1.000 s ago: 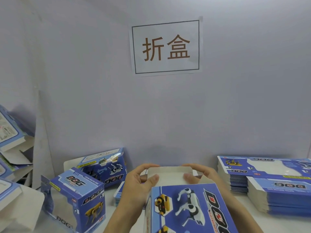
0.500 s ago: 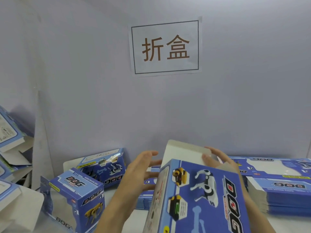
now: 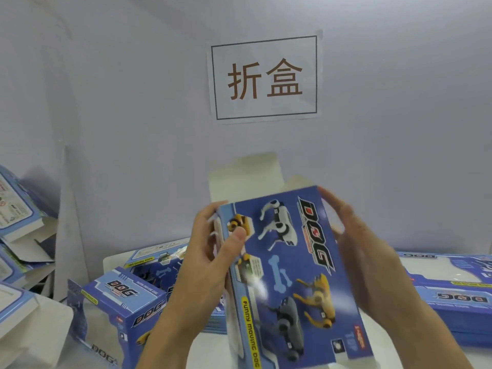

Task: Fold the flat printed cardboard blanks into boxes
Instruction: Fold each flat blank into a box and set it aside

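Blue printed cardboard dominates the view as a partly formed box (image 3: 292,275), its face showing robot dogs and the word DOG, is held up in front of the wall between two bare hands. The left hand (image 3: 210,251) is seen gripping the box's left edge, with the thumb pressed on the printed face and the fingers curled round behind. The right hand (image 3: 356,251) is laid along the right side, its fingers fairly straight against the edge; how the thumb lies cannot be told. Plain unprinted flaps (image 3: 245,179) are seen standing open above the box's far end. A stack of flat blanks (image 3: 463,296) is piled on the white table (image 3: 436,265) to the right, just beside the right forearm. Two finished boxes (image 3: 119,307) are set on the table to the left, one behind the other, and further boxes (image 3: 16,209) with loose flaps are heaped at the left edge. A paper sign (image 3: 266,78) bearing two brown characters inside a dark frame is fixed to the wall above.
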Tool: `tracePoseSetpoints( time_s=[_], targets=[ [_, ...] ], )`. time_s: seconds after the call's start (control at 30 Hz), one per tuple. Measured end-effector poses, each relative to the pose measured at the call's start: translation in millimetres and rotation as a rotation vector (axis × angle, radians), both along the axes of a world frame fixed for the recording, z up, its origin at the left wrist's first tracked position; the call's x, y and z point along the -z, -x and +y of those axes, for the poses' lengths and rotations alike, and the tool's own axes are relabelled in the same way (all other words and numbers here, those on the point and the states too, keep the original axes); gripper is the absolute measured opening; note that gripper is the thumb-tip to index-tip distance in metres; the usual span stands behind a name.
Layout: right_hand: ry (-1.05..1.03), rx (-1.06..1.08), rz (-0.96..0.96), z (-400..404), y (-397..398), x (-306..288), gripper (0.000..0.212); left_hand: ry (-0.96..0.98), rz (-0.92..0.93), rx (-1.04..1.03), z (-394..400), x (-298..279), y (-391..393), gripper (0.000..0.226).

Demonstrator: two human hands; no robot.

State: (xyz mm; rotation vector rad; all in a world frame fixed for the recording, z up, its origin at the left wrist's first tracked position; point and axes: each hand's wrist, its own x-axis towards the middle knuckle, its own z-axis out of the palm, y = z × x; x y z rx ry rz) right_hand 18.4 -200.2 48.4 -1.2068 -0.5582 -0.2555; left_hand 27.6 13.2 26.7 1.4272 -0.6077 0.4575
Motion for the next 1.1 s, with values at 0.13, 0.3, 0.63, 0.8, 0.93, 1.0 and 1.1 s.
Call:
tracePoseSetpoints(
  time_s=[0.13,0.3,0.63,0.8,0.93,1.0,1.1],
  targets=[
    [0.240,0.155,-0.271,15,8,1,0.050,0.010,-0.073,0.033,3,1,3,0.056],
    [0.249,0.175,-0.403,19,14,3,0.056,-0.011,-0.125,0.087,6,-3,5,0.061],
    [0.211,0.132,-0.076,24,3,2,0.026,0.033,0.031,0.056,-3,24,-14,0.037],
    [0.212,0.161,0.013,37,2,-10,0.066,0.083,0.102,0.029,-12,22,-12,0.031],
    [0.310,0.314,0.026,41,7,-5,0.042,0.215,0.085,-0.202,-36,14,-3,0.039],
    [0.310,0.353,-0.005,39,11,3,0.025,0.284,0.079,-0.245,-44,13,-1,0.035],
    [0.289,0.404,0.005,34,9,3,0.017,0.311,0.069,-0.312,-47,14,-1,0.031]
  ],
)
